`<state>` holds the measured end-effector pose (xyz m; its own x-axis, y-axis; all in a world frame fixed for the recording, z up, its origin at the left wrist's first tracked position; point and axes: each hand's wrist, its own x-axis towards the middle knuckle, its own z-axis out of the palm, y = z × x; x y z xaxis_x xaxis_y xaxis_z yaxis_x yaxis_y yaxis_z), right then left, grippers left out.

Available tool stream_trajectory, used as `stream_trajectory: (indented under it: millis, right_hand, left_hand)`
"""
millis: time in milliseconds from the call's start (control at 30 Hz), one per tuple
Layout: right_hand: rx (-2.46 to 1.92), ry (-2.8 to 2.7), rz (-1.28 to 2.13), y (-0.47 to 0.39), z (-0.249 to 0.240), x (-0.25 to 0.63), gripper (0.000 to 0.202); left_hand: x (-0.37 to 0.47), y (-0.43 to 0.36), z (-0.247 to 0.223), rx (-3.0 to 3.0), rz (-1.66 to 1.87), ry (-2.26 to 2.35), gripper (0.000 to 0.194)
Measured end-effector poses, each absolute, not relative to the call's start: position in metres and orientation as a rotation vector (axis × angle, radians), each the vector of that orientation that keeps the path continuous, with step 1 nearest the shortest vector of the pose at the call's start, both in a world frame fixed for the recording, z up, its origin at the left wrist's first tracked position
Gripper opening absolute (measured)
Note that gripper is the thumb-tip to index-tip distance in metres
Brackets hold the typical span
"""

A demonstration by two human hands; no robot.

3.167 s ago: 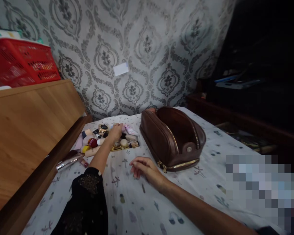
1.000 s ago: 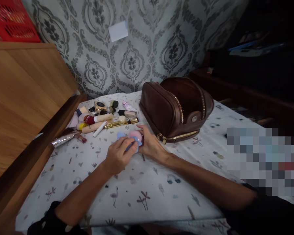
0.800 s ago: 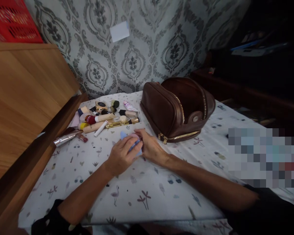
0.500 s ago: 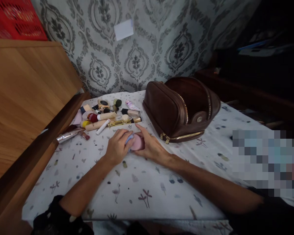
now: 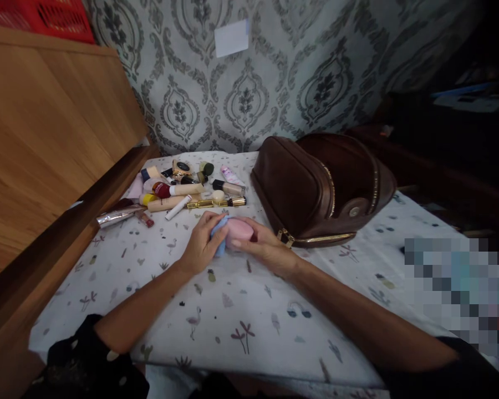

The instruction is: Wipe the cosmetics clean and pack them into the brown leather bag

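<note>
A pink rounded item (image 5: 239,230), perhaps a small case, is held between my two hands above the table. My right hand (image 5: 270,248) grips its right end, thumb along the near side. My left hand (image 5: 202,244) is closed on a light blue cloth (image 5: 220,246), pressing it against the pink item's left side. Beyond my hands lie a gold tube (image 5: 202,204), a white tube (image 5: 178,207) and several other cosmetics. To the right stands a brown toiletry bag (image 5: 293,185) with its top unzipped wide.
The table has a printed white cloth (image 5: 216,327). A wooden panel (image 5: 58,105) rises along the left, with a red plastic basket (image 5: 64,19) on top. Patterned wall covering (image 5: 245,100) bounds the back. A blurred patch (image 5: 461,288) hides something at right.
My right hand has shifted its hold, with the thumb now lying along the pink item. More of the pink surface and blue cloth shows. The whole view has swung slightly.
</note>
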<state>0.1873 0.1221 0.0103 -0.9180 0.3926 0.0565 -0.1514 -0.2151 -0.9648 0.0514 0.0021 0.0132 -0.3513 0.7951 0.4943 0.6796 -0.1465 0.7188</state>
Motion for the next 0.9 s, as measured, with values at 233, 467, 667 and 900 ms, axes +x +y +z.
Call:
stream_trajectory:
  millis: [233, 467, 667, 900]
  right_hand:
    - [-0.264, -1.532, 2.384, 0.116, 0.019, 0.190, 0.051]
    - [-0.232, -1.460, 2.435, 0.118, 0.017, 0.189, 0.038]
    - [-0.251, -1.458, 2.478, 0.128, 0.016, 0.192, 0.040]
    - [-0.269, -1.419, 2.552, 0.126, 0.016, 0.192, 0.047]
  left_hand:
    - [0.055, 0.003, 0.006, 1.802, 1.477, 2.057, 0.083]
    - [0.053, 0.001, 0.011, 1.694, 1.596, 2.072, 0.074]
    - [0.049, -0.001, 0.017, 1.776, 1.645, 2.033, 0.044]
    - [0.055, -0.002, 0.022, 2.059, 1.609, 1.979, 0.026]
